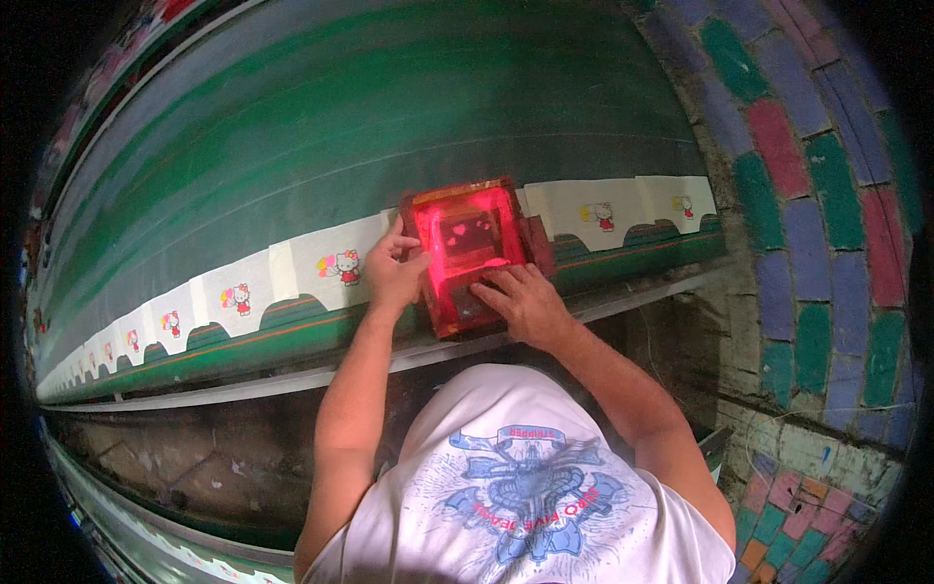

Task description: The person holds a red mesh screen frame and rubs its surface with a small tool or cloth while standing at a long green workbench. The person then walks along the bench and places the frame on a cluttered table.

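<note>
A small red screen printing frame point(457, 191) lies on the edge of a long green table point(389, 127), its inner mesh lit bright pink-red with a dark patch in the middle. My left hand point(394, 273) grips the frame's left side, thumb and forefinger bent at the rim. Across the lower right side reaches my right hand point(525, 304), its fingers curled over the rim onto a dark area inside; whether a small tool is under them is hidden. White cloth pieces point(277, 277) printed with a cartoon cat and balloons run in a row on both sides of the frame.
A pale metal rail point(263, 387) follows the table's near edge. Behind me at lower left runs another table point(195, 545) with white pieces. Coloured brick paving point(803, 243) covers the floor past the table's right end.
</note>
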Tool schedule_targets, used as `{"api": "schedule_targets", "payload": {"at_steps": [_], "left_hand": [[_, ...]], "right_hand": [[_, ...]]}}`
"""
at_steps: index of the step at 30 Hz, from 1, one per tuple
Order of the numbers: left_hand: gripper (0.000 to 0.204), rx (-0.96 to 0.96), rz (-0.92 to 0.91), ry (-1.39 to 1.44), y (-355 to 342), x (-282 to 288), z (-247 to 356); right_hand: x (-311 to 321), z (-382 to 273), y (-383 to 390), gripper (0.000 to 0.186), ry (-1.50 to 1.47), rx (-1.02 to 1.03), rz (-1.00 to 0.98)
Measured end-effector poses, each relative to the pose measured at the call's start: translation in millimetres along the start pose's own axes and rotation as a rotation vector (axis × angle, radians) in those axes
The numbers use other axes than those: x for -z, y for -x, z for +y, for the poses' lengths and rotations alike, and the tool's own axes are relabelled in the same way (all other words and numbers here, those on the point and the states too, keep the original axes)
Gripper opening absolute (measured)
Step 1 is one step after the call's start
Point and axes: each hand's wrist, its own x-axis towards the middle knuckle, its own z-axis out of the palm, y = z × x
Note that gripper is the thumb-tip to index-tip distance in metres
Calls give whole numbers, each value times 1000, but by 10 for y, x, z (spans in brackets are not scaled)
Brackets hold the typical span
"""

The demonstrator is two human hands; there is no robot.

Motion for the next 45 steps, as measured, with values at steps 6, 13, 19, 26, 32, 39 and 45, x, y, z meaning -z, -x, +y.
{"api": "schedule_targets", "payload": {"at_steps": [6, 13, 19, 26, 32, 39, 45], "left_hand": [[23, -5, -12, 17, -4, -14, 89], [30, -71, -27, 104, 40, -241, 242], [31, -133, -80, 102, -73, -1182, 92], [33, -126, -64, 162, -102, -2326, -1], [35, 34, -12, 215, -6, -2576, 34], [36, 111, 21, 60, 56, -2625, 138], [36, 179, 57, 47, 51, -2645, 148]], "right_hand": [[54, -22, 184, 64, -98, -2, 18], [92, 275, 476, 44, -328, -72, 241], [133, 967, 1080, 47, -358, -115, 343], [401, 1808, 1730, 47, -359, -111, 385], [592, 2165, 1888, 44, -500, -41, 389], [725, 2326, 1880, 42, -576, 30, 407], [727, 2397, 1869, 41, -578, 67, 427]]}}
